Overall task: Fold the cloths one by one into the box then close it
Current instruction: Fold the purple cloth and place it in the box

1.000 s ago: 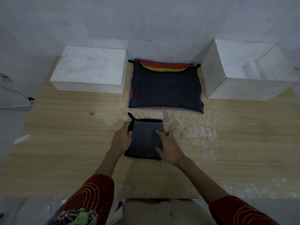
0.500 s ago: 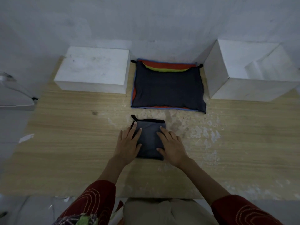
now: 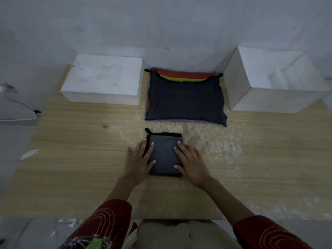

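Observation:
A small folded grey cloth (image 3: 164,155) with black trim and a loop at its far left corner lies on the wooden table (image 3: 71,159). My left hand (image 3: 138,162) lies flat on its left edge, fingers straight. My right hand (image 3: 191,163) presses flat on its right edge. Behind it a stack of unfolded cloths (image 3: 185,97) lies flat, dark on top with red, yellow-green and blue edges showing. An open white box (image 3: 265,97) stands at the back right; its inside is barely visible.
A closed flat white box or lid (image 3: 102,81) sits at the back left against the wall. The tabletop has worn pale patches to the right of the folded cloth. A grey object (image 3: 16,108) lies off the table's left edge.
Both hands went from gripping the folded cloth's side edges to lying flat on it, fingers stretched forward. The cloth stays in place.

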